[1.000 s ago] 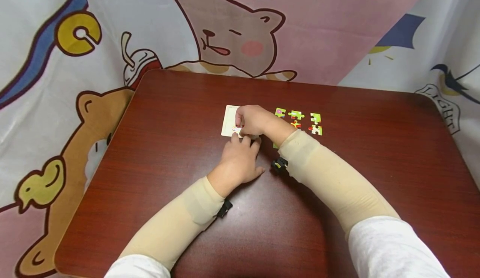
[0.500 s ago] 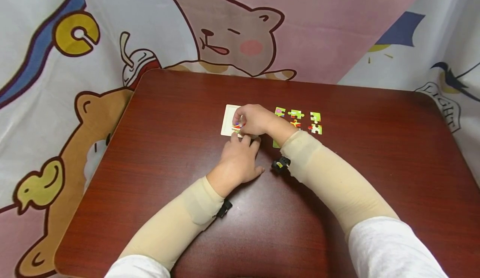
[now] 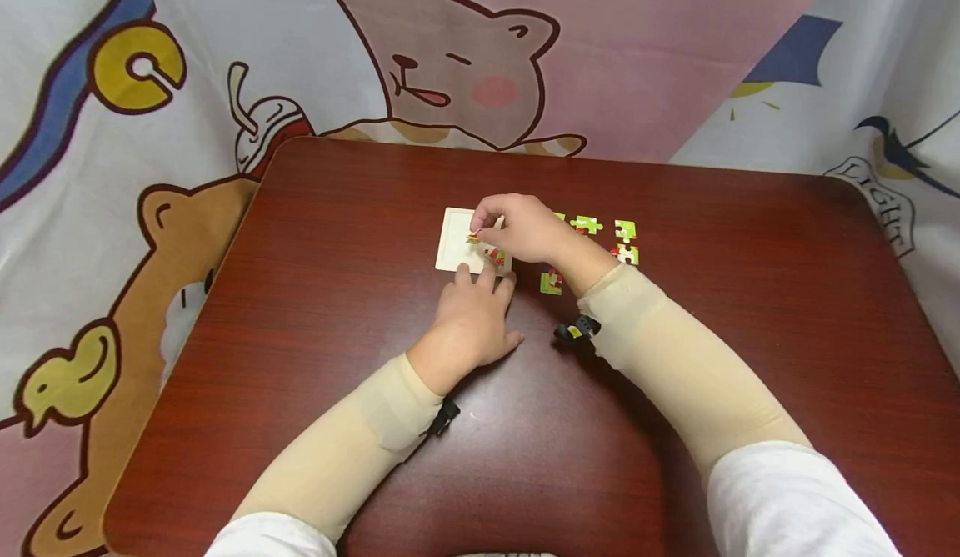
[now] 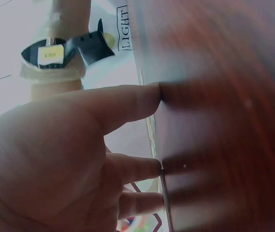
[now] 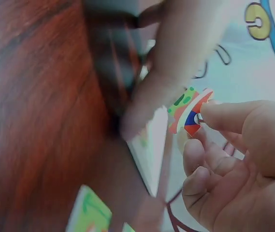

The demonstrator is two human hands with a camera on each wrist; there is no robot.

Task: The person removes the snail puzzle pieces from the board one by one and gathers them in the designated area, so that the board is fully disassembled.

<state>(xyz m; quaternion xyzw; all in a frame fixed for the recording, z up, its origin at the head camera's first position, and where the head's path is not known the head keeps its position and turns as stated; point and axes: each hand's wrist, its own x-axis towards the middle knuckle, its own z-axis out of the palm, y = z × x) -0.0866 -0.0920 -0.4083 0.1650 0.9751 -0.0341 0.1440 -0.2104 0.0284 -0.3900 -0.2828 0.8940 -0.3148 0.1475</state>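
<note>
A pale puzzle tray (image 3: 452, 244) lies on the table, with a red and green puzzle piece (image 3: 496, 254) at its near right corner. My right hand (image 3: 521, 228) is over the tray and pinches another puzzle piece (image 5: 190, 111) between thumb and fingers; that one has green, white, red and blue print and is raised off the tray in the right wrist view. My left hand (image 3: 474, 319) lies palm down with fingers spread, its fingertips at the tray's near edge. In the left wrist view its thumb (image 4: 132, 101) touches the tabletop.
To the right of the tray lie several loose puzzle pieces, among them a green one (image 3: 587, 225), a right-hand one (image 3: 627, 255) and a nearer one (image 3: 551, 282). The right forearm (image 3: 660, 348) partly hides this group. A printed cloth (image 3: 615, 57) hangs behind the brown table (image 3: 360, 207).
My right hand has moved up and slightly away with the pinched piece, uncovering the piece in the tray's near right corner. The left hand keeps its place at the tray edge.
</note>
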